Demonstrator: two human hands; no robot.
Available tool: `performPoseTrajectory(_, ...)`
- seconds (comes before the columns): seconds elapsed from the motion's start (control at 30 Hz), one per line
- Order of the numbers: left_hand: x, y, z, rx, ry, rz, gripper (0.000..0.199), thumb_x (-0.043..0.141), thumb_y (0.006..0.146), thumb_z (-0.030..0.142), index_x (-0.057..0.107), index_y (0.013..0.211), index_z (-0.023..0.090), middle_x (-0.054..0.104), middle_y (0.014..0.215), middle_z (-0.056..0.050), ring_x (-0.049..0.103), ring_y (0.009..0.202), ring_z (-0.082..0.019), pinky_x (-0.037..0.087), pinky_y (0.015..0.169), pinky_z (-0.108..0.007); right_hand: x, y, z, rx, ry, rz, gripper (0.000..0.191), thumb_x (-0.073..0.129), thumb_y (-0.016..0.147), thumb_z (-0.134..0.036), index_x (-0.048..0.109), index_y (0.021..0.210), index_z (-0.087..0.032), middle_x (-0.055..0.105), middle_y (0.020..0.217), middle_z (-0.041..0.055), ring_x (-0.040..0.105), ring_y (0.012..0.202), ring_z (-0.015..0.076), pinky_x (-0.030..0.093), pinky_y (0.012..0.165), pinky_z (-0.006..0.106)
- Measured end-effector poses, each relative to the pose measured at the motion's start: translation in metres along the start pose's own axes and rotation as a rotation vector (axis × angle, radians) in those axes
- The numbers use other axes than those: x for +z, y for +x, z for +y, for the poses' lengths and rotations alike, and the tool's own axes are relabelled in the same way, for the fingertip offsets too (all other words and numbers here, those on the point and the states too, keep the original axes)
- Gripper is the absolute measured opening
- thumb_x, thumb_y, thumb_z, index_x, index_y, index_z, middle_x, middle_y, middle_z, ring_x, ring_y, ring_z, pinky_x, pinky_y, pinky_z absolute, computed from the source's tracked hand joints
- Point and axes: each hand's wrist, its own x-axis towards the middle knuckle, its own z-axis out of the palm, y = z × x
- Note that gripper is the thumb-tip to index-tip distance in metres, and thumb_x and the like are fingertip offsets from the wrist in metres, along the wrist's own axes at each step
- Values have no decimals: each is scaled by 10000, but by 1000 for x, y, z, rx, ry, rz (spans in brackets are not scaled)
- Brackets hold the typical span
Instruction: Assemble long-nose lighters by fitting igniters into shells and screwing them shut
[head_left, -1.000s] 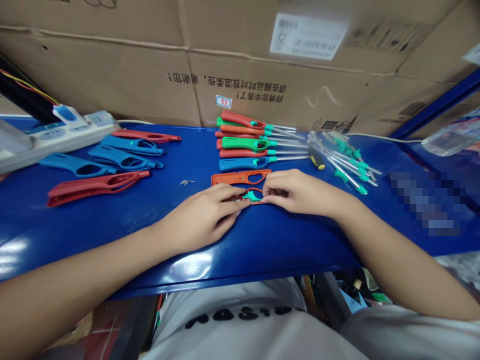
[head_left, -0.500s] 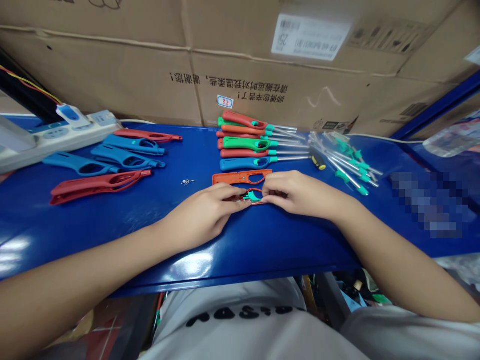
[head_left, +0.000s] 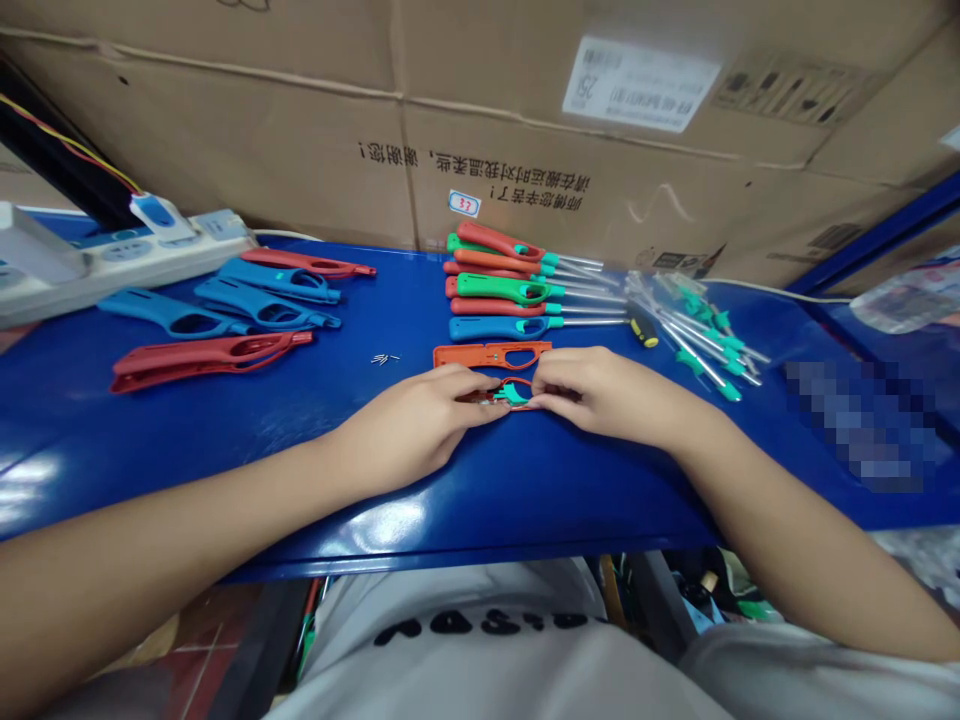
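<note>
An orange lighter casing half (head_left: 520, 408) lies on the blue table with a green trigger (head_left: 510, 393) set in it. My left hand (head_left: 427, 420) is closed around its left part, thumb and fingers on either side. At its right end my right hand (head_left: 592, 390) pinches with thumb and forefinger; the fingers hide what is between them. Just beyond lies a matching orange casing half (head_left: 469, 355), inner side up. A small heap of screws (head_left: 384, 359) sits left of it.
Assembled lighters (head_left: 499, 328) lie in a row behind. Right of them are a black-and-yellow screwdriver (head_left: 643, 331) and metal tubes with green parts (head_left: 705, 345). Blue and red casings (head_left: 217, 355) lie left, before a white power strip (head_left: 127, 255). A cardboard box (head_left: 300, 130) stands behind.
The whole view has shifted slightly, so things appear a little further right. Both hands keep the same hold on the orange casing half.
</note>
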Motion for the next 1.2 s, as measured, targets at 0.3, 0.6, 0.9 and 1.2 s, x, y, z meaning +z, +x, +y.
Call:
performPoseTrajectory(0.3, -1, 0, 0, -5, 7, -6, 410, 466, 986, 120, 671, 1312, 260, 640, 1353, -104, 629, 1209, -275, 549, 997, -453, 1, -1, -1, 33, 62, -4, 124, 582, 954, -173, 626, 841, -153, 635, 832, 44, 555, 705, 143, 407, 667, 253)
performPoseTrajectory(0.6, -1, 1, 1, 6, 23, 0, 381, 470, 999, 142, 681, 1301, 238, 653, 1328, -116, 635, 1191, -279, 555, 983, -449, 2, 1, -2, 12, 24, -11, 177, 560, 976, -204, 624, 821, -151, 627, 825, 49, 560, 728, 156, 414, 684, 266)
performPoseTrajectory(0.9, -1, 1, 1, 7, 28, 0, 386, 453, 1008, 149, 675, 1309, 244, 652, 1335, -108, 633, 1197, -272, 553, 989, -446, 2, 1, -1, 10, 23, -2, 178, 565, 975, -199, 619, 812, -153, 621, 806, 41, 553, 713, 150, 412, 675, 264)
performPoseTrajectory(1.2, 0, -2, 0, -11, 5, 5, 406, 472, 993, 123, 652, 1332, 256, 636, 1357, -104, 618, 1226, -262, 542, 1009, -446, -5, -2, 0, 32, 111, 5, 120, 588, 959, -206, 658, 873, -159, 654, 850, 45, 593, 753, 153, 442, 692, 259)
